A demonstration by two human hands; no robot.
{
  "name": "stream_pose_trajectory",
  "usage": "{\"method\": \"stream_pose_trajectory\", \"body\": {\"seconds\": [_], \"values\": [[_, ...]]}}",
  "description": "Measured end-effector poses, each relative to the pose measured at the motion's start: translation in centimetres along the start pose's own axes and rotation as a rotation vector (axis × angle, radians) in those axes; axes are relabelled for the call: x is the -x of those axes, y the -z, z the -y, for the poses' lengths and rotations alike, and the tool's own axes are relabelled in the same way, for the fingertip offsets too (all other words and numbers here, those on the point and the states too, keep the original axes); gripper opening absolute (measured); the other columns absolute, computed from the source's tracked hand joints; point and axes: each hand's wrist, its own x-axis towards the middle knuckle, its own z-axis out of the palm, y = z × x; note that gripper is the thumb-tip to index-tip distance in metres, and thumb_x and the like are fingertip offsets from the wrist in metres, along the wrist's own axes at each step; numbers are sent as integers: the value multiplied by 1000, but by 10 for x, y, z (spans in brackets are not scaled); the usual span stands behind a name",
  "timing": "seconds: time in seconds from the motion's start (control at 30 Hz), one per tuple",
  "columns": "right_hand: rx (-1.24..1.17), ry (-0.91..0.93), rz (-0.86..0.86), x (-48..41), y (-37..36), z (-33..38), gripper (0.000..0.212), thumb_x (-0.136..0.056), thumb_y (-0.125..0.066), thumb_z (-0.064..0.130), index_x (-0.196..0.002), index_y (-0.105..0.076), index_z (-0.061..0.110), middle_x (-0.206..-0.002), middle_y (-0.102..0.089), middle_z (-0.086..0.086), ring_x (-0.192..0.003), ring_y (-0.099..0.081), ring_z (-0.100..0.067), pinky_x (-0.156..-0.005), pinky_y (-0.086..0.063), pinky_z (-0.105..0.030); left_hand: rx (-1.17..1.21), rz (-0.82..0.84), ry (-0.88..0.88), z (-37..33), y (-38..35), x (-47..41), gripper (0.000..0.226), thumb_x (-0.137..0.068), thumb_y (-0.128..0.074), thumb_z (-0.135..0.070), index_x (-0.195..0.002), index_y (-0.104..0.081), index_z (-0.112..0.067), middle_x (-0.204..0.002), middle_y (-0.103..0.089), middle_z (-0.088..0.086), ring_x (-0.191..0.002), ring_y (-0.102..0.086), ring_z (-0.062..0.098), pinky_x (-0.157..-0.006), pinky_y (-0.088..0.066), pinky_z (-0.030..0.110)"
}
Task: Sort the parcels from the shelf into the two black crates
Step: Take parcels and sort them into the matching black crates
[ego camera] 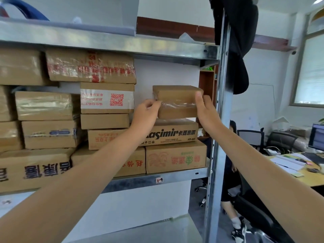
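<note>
Metal shelf (175, 178) is packed with stacked cardboard boxes. A clear-taped parcel (177, 95) is at the right end, atop the box (173, 134) printed "asimir"; can't tell if it's lifted. Left hand (145, 111) pinches its left edge. Right hand (205, 109) clasps its right end, thumb on the front. QR box (107, 99) alongside has white tape and a red code.
</note>
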Motion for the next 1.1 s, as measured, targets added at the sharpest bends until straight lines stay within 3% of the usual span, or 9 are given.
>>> {"method": "stream_pose_trajectory", "body": {"seconds": [0.07,0.2,0.37,0.47,0.57,0.7,0.83,0.97,1.1], "values": [[-47,19,-36,10,4,6,68,-100,-22,61,-145,-36,13,-133,-55,-4,-119,-53,-20,-101,-43,-41,60,-45,16,-5,2,9,17,-101,-49,-35,-89,-60,-38,-97,-62,-17,-96,-57,6,-73,-36,22],[-115,45,-104,33,4,10,54,-102,-25,57,-133,-41,16,-104,-55,10,-97,-56,-10,-85,-45,-33,120,-104,-42,-8,7,28,21,-101,-49,-34,-84,-59,-39,-96,-62,-21,-97,-57,0,-82,-40,21],[-195,10,-109,58,4,15,33,-102,-41,47,-103,-42,13,-84,-48,7,-72,-50,-6,-56,-40,-16,159,-101,-57,-12,21,58,35,-98,-51,-48,-101,-70,-19,-107,-71,9,-100,-66,20,-96,-50,36],[-103,28,-74,79,-1,19,32,-100,-49,42,-97,-42,10,-80,-46,5,-58,-48,4,-44,-36,-7,198,-164,-43,-11,38,74,33,-96,-54,-46,-92,-65,-16,-95,-69,3,-91,-64,15,-86,-48,28],[-61,48,-67,100,-11,22,35,-99,-52,44,-102,-44,10,-81,-49,7,-65,-52,3,-49,-39,-7,173,-200,-94,-11,59,90,22,-95,-60,-41,-84,-61,-22,-88,-65,-8,-87,-61,8,-84,-49,28],[-141,27,-1,119,-30,40,48,-94,-55,53,-129,-45,22,-108,-59,11,-96,-61,-6,-75,-51,-19,130,-216,-139,-13,93,110,24,-89,-68,-41,-110,-70,-30,-105,-71,-16,-101,-64,0,-94,-54,30],[-159,10,110,143,-61,63,30,-96,-55,47,-114,-58,22,-103,-64,11,-94,-60,-4,-67,-45,-14,98,-260,-122,-6,129,135,29,-93,-65,-37,-121,-68,-32,-111,-67,-17,-97,-63,-8,-81,-55,16],[-215,13,179,169,-106,82,36,-94,-62,39,-126,-58,25,-115,-65,11,-105,-60,-7,-85,-51,-23,45,-343,-57,17,178,162,26,-95,-62,-36,-120,-68,-32,-115,-66,-14,-102,-63,-1,-78,-53,18],[-230,44,304,198,-159,106,41,-91,-68,31,-128,-53,25,-114,-62,14,-103,-58,-1,-76,-44,-9,-36,-427,7,39,238,197,29,-96,-61,-31,-124,-68,-26,-108,-68,-14,-94,-62,-6,-76,-49,11]]}}
